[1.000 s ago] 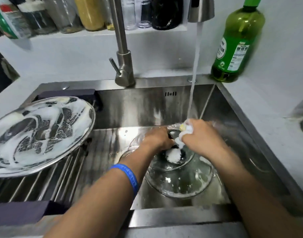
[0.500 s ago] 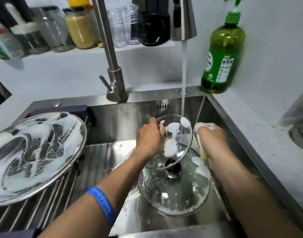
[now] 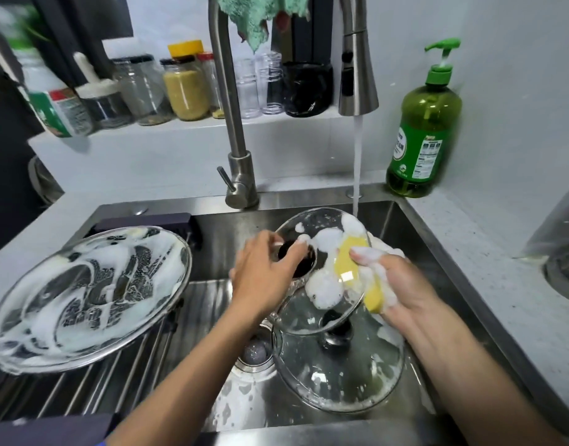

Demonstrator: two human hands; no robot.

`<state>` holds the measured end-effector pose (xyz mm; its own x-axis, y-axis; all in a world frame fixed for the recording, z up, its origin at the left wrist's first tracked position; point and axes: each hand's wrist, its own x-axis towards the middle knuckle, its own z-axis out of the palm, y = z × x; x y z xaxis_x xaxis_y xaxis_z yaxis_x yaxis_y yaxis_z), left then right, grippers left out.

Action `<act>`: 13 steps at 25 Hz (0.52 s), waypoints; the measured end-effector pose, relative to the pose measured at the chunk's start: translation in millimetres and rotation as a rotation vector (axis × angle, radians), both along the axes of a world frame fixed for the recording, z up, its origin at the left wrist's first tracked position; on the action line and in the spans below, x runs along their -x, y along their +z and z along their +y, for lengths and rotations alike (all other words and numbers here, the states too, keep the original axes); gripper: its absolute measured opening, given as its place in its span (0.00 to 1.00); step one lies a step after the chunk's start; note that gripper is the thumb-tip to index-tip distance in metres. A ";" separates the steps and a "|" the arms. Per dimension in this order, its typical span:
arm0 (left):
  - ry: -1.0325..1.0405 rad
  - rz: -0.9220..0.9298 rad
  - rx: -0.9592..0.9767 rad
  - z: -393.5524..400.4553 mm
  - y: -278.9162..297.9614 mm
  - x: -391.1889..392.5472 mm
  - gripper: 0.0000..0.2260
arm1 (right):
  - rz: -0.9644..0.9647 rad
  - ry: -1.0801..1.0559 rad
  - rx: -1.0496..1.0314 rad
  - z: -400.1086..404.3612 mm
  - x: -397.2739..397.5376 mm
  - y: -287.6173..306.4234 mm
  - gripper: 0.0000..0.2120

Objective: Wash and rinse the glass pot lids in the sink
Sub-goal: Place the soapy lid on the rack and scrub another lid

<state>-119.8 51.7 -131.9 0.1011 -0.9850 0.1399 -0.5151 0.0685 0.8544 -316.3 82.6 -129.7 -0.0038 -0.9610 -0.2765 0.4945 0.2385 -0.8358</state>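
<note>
Your left hand (image 3: 264,278) grips the small lid (image 3: 322,239) by its knob; your right hand (image 3: 402,284) squeezes the sponge (image 3: 344,265) against it. The big lid (image 3: 83,294) left of your hands and the lid below them (image 3: 338,371) are soapy; rinsing is still left.

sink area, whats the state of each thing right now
tap: running
small glass lid: raised, tilted, foamy, left hand grips its knob
yellow sponge: soapy, right hand presses it on the small lid
large lid in basin: lying knob up, some suds
large lid on rack: covered in foam, unrinsed
soap bottle: upright, about half full
</note>
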 end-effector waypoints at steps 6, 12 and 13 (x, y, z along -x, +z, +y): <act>-0.213 1.083 -0.683 23.1 -1.6 -73.7 0.15 | 0.030 0.166 0.088 5.7 -6.2 8.4 0.24; -0.537 1.153 -0.534 30.1 7.4 -47.3 0.20 | 1.066 -0.278 0.308 -1.2 -47.4 4.6 0.18; -0.499 1.144 -0.528 30.5 8.8 -42.2 0.20 | 1.112 -0.151 0.374 -3.1 -51.3 4.9 0.21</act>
